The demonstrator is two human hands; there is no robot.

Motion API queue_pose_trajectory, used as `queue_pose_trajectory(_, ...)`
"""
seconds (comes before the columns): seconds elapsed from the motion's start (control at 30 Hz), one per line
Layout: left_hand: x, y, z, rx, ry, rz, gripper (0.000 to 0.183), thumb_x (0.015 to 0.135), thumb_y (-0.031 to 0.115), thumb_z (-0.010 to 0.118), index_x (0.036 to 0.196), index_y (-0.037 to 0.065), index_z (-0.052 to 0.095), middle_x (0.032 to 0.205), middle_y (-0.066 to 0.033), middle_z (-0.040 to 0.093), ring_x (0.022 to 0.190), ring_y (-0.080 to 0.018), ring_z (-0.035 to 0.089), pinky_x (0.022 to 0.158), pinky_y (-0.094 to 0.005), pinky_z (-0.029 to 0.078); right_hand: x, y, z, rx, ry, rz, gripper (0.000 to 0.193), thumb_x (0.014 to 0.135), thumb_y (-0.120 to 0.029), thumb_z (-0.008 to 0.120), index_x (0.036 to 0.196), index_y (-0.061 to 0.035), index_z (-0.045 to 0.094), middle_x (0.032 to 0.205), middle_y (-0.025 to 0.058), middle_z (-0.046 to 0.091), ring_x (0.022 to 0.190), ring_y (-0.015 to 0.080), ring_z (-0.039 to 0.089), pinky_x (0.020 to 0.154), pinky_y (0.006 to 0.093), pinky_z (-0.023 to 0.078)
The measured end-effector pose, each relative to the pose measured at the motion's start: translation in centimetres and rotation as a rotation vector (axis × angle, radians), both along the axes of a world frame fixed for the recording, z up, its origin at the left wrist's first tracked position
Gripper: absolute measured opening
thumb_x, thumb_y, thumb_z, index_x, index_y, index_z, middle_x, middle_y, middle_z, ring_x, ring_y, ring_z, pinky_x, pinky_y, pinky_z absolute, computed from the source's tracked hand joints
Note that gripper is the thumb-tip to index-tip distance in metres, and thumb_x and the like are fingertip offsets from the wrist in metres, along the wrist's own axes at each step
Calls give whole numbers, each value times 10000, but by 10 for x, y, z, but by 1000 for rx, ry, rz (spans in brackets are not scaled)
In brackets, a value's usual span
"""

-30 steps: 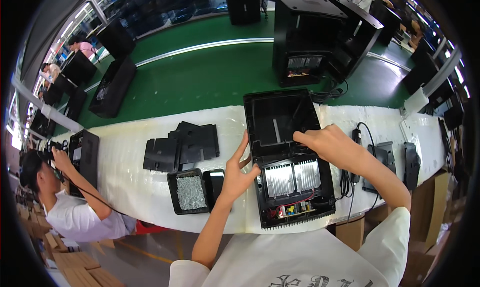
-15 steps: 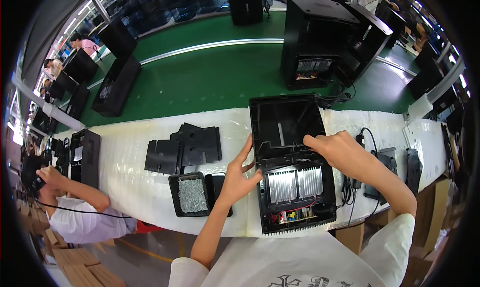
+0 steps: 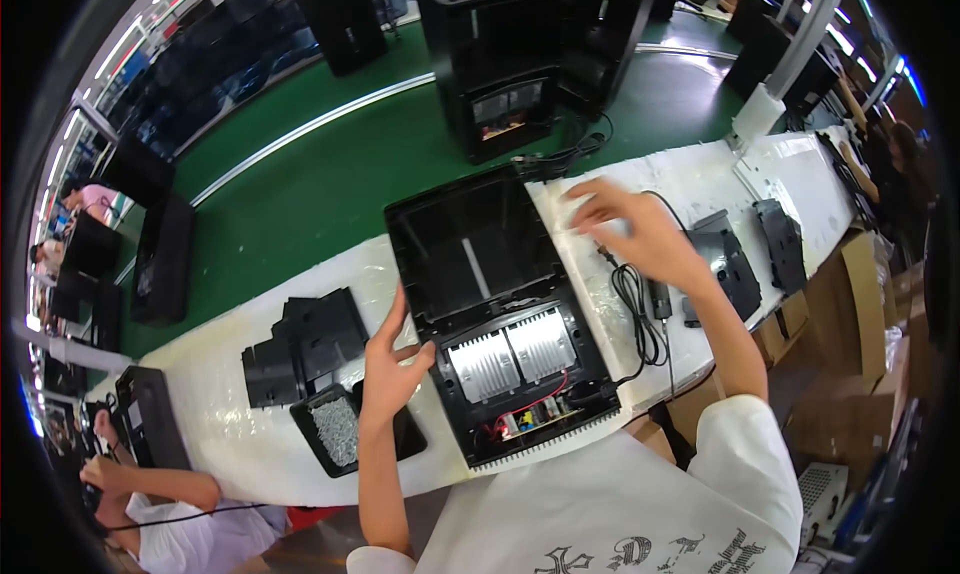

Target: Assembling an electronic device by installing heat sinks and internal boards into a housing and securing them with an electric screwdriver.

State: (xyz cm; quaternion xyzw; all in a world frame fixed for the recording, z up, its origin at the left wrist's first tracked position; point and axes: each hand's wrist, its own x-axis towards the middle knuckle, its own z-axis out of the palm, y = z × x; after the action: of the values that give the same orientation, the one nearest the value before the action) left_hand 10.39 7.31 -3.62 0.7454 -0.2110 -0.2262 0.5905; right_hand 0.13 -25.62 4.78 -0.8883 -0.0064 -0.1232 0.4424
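Observation:
An open-topped black electronics housing (image 3: 400, 236) lies on the white padded table in front of me. Inside it sit two silver finned heat sinks (image 3: 514, 354) and a small circuit board (image 3: 530, 418) with red wires. My left hand (image 3: 390, 374) rests against the housing's left side, thumb and fingers spread. To the right of the housing, my right hand (image 3: 630, 229) is raised over the table, slightly blurred, fingers apart and nothing visible in them. Near it lie a black handheld tool (image 3: 658, 299) and a coiled black cable (image 3: 630, 309).
Left of the housing are flat black panels (image 3: 320, 339) and a black tray (image 3: 312, 436) of small silver screws. More black parts (image 3: 725, 269) lie at right. Tall black cabinets (image 3: 450, 64) stand on the green surface beyond. A co-worker's arm (image 3: 165, 482) is at far left.
My right hand has left the housing's inside and moved out to its right, fingers opening. My left hand stays at the housing's left side. The view has turned to the right.

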Motion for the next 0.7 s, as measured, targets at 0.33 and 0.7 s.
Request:
queue_pose_trajectory(0.33,-36,137,-3,822,-669,287,79,863,12,609,937,23,587,890,-125,622,823,-338,599,713,-427,458,-100,-73,-164,-355,200,-657,561,871,-254,709,1336,-30,488,761,108,529,645,221,503,608,354,430)
queue_pose_trajectory(0.7,-48,169,-38,803,-674,309,130,825,29,671,874,86,565,836,-36,568,796,-235,545,750,-370,331,-171,-198,-97,718,-365,-600,515,918,-380,582,1262,-3,511,876,57,578,671,127,554,528,251,416)
